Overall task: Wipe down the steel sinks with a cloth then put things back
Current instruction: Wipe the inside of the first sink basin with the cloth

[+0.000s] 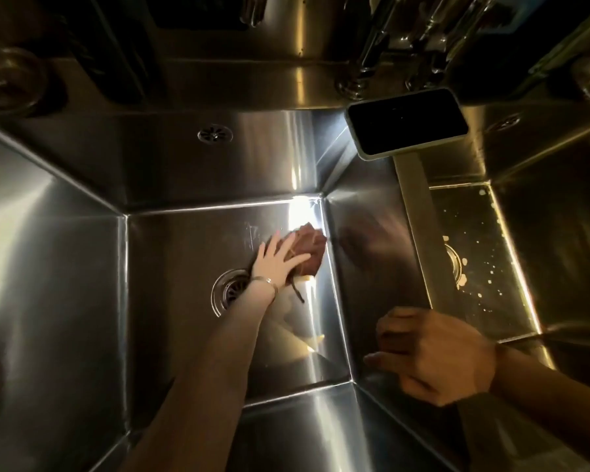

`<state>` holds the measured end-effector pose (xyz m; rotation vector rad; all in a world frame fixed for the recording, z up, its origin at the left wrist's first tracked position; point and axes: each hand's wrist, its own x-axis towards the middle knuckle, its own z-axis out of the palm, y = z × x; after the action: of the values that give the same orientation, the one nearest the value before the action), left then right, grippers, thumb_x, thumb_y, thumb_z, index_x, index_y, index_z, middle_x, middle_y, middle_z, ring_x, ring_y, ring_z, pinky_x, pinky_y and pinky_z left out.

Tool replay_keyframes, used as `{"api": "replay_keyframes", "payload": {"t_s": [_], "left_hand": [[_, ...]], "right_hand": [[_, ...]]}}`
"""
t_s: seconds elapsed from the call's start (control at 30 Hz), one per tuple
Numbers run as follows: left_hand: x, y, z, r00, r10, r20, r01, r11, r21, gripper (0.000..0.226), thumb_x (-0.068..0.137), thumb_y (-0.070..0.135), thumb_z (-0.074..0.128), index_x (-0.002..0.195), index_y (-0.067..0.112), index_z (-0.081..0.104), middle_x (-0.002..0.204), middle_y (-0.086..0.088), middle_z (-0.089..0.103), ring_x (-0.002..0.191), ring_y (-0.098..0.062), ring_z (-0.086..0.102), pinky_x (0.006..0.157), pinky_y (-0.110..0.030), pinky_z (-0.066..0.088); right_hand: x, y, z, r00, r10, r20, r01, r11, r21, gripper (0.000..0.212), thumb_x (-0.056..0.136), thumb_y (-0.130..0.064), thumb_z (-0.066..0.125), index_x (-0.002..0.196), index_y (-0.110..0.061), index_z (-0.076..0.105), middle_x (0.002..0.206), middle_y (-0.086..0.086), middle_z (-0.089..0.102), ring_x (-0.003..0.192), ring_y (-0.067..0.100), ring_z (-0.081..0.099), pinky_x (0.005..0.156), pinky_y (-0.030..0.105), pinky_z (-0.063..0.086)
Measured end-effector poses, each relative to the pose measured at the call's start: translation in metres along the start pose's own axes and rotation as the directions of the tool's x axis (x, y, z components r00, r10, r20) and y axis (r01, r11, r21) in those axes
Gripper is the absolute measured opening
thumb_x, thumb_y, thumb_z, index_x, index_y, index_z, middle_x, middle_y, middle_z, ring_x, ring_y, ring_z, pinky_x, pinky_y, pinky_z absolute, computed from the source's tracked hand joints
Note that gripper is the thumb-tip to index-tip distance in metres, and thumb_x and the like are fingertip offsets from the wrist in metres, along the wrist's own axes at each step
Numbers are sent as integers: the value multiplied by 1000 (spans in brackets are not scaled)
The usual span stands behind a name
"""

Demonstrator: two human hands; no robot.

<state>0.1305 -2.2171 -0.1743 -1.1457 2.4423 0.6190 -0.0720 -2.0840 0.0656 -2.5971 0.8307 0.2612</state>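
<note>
I look down into a deep steel sink (65, 274). My left hand (278, 258) lies flat, fingers spread, pressing a reddish-brown cloth (309, 248) onto the sink floor near the far right corner. A bracelet circles that wrist. The round drain (227, 291) sits just left of my left wrist. My right hand (433, 352) rests with curled fingers on the divider (419, 212) between this sink and the second sink (474, 260) to the right, holding nothing. The second sink's floor is speckled with pale spots around its drain.
A phone (407, 122) lies face up on the back ledge at the top of the divider. Faucet pipes (372, 46) rise behind it. Dark jars or containers stand at the back left (11, 80). An overflow grille (215, 133) marks the rear wall.
</note>
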Motion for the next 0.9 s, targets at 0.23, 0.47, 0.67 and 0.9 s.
{"api": "replay_keyframes", "payload": {"t_s": [0.23,0.47,0.67,0.9], "left_hand": [[6,16,-7,999,33,-3,-33,990,135,56,98,27,39,147,35,13,158,-5,-12,141,-41,-15,115,-54,-4],[-90,-12,32,852,494,172,-524,807,273,53,67,26,75,118,35,61,145,-3,43,133,-39,37,106,-55,34],[-152,-7,86,649,620,441,-755,594,278,50,83,25,64,129,40,51,155,6,24,143,-35,15,112,-54,26],[-169,-10,63,689,580,435,-725,574,382,59,76,31,67,130,40,45,152,6,30,138,-35,30,102,-61,34]], "right_hand": [[-4,-3,6,999,35,21,-35,999,17,30,84,-35,45,82,-21,71,60,-3,61,72,17,59,71,29,51],[-2,-2,5,1000,26,3,-26,1000,-1,21,80,-33,51,77,-20,67,55,-3,57,67,18,54,66,27,43],[-2,-4,-3,1000,1,4,-1,1000,-1,21,77,-33,50,70,-21,66,54,-4,57,65,16,54,61,25,41],[0,-7,-9,998,31,46,-31,999,-14,18,73,-31,52,66,-20,64,53,-2,57,63,16,56,60,24,42]]}}
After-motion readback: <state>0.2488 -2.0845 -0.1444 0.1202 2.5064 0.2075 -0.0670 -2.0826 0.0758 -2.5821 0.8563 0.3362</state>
